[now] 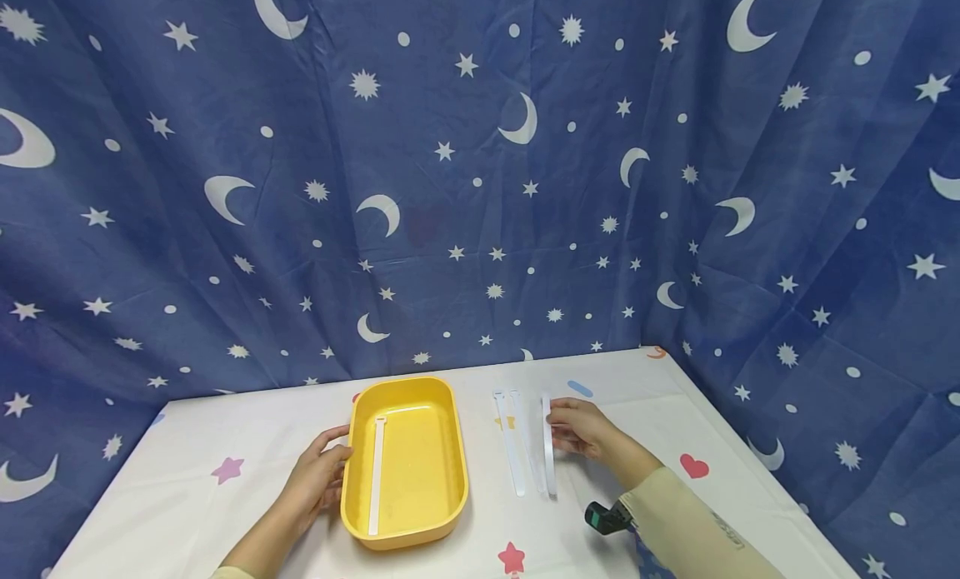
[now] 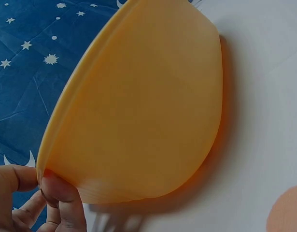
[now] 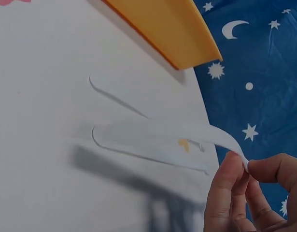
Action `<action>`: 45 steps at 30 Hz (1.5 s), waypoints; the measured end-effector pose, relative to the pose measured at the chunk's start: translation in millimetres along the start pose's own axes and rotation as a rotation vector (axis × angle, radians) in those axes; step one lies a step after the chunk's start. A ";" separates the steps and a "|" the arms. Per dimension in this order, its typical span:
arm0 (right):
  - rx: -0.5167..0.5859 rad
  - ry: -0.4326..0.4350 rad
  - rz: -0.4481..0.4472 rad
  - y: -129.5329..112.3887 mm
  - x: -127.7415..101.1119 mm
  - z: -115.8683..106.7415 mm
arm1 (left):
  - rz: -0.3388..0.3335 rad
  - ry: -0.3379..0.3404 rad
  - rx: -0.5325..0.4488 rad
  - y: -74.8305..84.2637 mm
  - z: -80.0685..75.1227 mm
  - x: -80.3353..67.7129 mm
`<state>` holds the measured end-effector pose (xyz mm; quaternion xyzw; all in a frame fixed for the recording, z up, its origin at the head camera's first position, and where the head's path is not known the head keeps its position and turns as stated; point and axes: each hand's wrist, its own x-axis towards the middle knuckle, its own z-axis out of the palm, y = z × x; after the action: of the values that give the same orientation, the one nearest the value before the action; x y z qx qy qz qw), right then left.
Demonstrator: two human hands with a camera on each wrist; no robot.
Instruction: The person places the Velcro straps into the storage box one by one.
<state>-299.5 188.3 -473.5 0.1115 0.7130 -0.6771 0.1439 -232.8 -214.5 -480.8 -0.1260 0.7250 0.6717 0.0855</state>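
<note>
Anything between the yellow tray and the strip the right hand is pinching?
Yes: in the head view, two flat white plastic strips lie on the table between the yellow plastic tray and the white strip pinched by the right hand.

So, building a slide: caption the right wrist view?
Right hand pinches a white strip beside the yellow tray.

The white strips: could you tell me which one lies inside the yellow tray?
The strip along the tray's left side, near the left hand. The other strips lie on the table, one pinched by the right hand.
</note>
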 end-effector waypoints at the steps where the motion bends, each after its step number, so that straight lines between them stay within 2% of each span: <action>1: 0.003 -0.001 0.001 -1.0 -1.1 0.4 | 0.000 0.000 -0.001 0.0 0.0 0.1; 9: 0.027 -0.020 0.007 -9.7 -7.9 5.5 | -0.013 0.008 0.006 1.4 0.1 0.0; 18: 0.077 -0.107 -0.008 -20.5 -17.4 16.7 | -0.009 0.003 0.015 1.0 -0.3 0.3; 31: 0.068 -0.229 -0.054 -30.1 -34.6 32.2 | -0.009 0.001 0.004 -0.8 0.3 -0.1; 45: 0.063 -0.257 -0.072 -37.8 -44.5 49.6 | -0.008 0.009 -0.001 -0.5 0.5 -1.3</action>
<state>-268.7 138.2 -424.4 0.0027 0.6707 -0.7126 0.2059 -231.4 -213.9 -480.9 -0.1319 0.7245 0.6712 0.0849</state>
